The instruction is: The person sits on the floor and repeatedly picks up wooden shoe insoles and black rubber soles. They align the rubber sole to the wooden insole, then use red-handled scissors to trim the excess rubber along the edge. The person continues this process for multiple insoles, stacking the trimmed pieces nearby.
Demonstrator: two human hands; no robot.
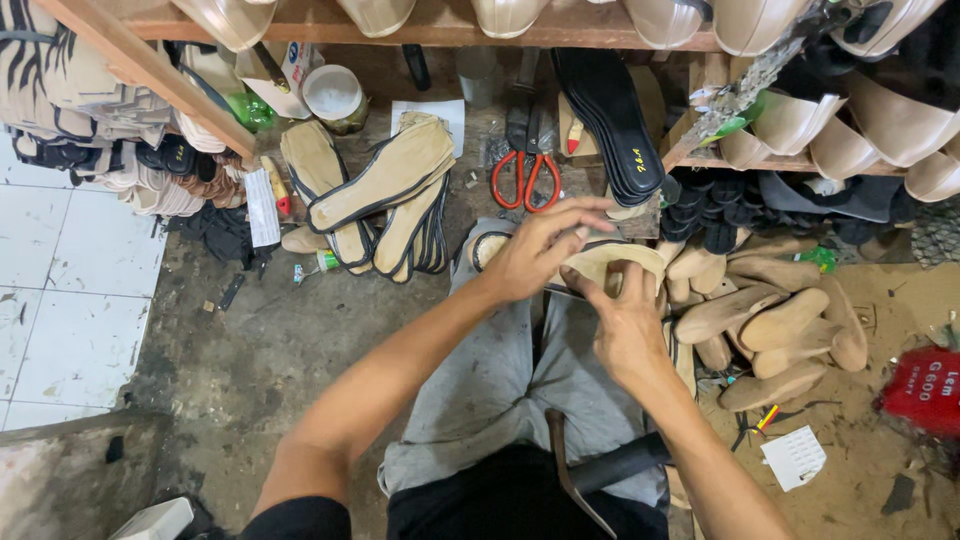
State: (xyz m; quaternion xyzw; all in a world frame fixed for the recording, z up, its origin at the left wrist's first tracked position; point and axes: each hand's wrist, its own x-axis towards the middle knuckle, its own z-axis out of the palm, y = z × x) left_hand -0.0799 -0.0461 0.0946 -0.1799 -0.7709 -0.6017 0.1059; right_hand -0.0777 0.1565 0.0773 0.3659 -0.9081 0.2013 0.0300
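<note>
Centre of frame, above the lap: left hand (pixel 535 250) lies over the top of a pale tan insole (pixel 622 262), fingers curled down and pressing on its edge. Right hand (pixel 625 330) comes up from below, fingers pinching the same insole's near edge. Insole sits over the knees in grey trousers (pixel 500 380); most of it is hidden under the two hands.

Right of the hands: heap of wooden shoe forms (pixel 775 325) on the dirt floor (pixel 280 350). Lower right: small white paper slip (pixel 795 457) with printed lines, lying flat; beside it a red packet (pixel 925 390) with light lettering, cut off by the frame edge.

Upper centre: red-handled scissors (pixel 525 175), a stack of black soles (pixel 610 120) leaning against the shelf, a white sheet of paper (pixel 430 112) behind the pile of tan insoles with dark trim (pixel 385 195).

Upper left: round tin (pixel 335 97) with a whitish top surface; contents cannot be made out. Next to it a white label strip (pixel 262 207), narrow and upright, and a green plastic item, partly hidden by the wooden shelf rail (pixel 150 70).

Top edge: row of pale shoe forms (pixel 660 20), cut off. Lower centre: dark tool handle (pixel 620 462) across the lap; its head is not clear.
</note>
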